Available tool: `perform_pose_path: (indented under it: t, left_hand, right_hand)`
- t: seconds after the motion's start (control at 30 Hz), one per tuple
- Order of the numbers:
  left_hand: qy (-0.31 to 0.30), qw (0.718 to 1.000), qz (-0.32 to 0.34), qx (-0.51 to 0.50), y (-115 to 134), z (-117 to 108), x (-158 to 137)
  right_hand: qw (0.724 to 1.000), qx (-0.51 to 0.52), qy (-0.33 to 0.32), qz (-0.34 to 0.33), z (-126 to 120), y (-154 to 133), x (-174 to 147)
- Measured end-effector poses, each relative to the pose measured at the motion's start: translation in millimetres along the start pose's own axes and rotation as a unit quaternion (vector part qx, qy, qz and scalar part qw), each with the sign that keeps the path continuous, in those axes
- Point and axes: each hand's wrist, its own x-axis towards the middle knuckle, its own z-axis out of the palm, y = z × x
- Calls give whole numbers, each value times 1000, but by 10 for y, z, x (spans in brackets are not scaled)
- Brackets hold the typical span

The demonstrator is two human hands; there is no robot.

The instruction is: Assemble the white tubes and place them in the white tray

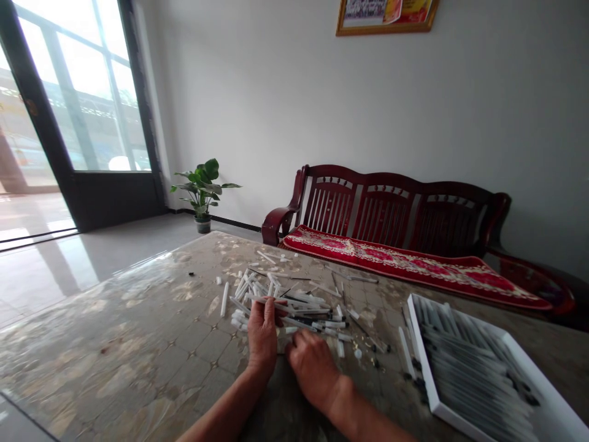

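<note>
My left hand point(263, 337) is closed at the near edge of a pile of pen parts, thumb and fingers pinching a whitish pen barrel point(256, 298). Just right of it and lower, my right hand point(313, 367) is curled close over the table, its fingertips turned away; what they hold, if anything, is hidden. Around and beyond both hands lie translucent pen barrels point(248, 283), short white caps point(238, 319) and dark thin refills point(299, 279). Several small black pieces and pale bits point(358, 354) are scattered to the right of my right hand.
A white open box point(430, 393) full of pens point(469, 362) stands on the patterned table point(151, 344) at the right, with loose pens along its left side. Behind the table are a dark red wooden bench point(381, 209) and a potted plant point(202, 193).
</note>
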Motion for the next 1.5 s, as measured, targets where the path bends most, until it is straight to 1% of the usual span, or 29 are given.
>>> perform_pose_path:
  t: [0.1,0.17,0.23,0.3,0.37,0.43,0.47,0.53,0.6,0.67,0.8,0.9,1.13,1.23,1.3,1.4,1.5]
  left_hand:
    - [-21,999,-17,-31,-20,19,-1]
    - [-35,997,-40,-52,-30,26,-10]
    - [-39,994,-71,-73,-38,26,-20]
    - [-35,990,-97,-91,-50,24,-25]
    - [-33,987,-118,-106,-66,26,-27]
    - [-36,983,-139,-118,-84,37,-31]
    - [-39,980,-149,-124,-93,44,-35]
    - [-46,976,-164,-137,-108,62,-43]
    - [-49,973,-173,-145,-121,77,-51]
    - [-48,972,-177,-146,-135,83,-55]
    - [-48,971,-181,-146,-164,76,-58]
    - [-53,971,-172,-158,-167,73,-70]
    - [-83,975,-170,-119,-109,81,-105]
    - [-120,971,-180,-103,-103,91,-140]
    - [-157,961,-204,-104,-98,110,-200]
    - [-222,933,-250,-131,-78,153,-336]
    - [-288,896,-293,-167,-64,190,-449]
  right_hand:
    - [997,-62,-39,-3,-64,-58,-56]
    - [995,-75,-63,2,-98,-50,-105]
    - [995,-57,-72,32,-110,28,-161]
    - [993,-15,-65,94,-87,174,-222]
    - [985,44,-27,165,-18,356,-284]
    - [965,126,48,226,85,526,-341]
    - [948,173,92,250,139,594,-365]
    - [907,265,175,277,227,680,-403]
    - [873,330,233,275,262,701,-430]
    - [859,362,260,252,239,674,-446]
    - [865,379,248,216,121,571,-465]
    - [871,374,241,206,68,519,-472]
    - [881,350,253,194,84,548,-481]
    - [885,332,273,180,90,582,-497]
    - [891,316,282,163,85,578,-511]
    - [895,298,298,145,73,501,-511]
    - [881,321,320,133,68,378,-465]
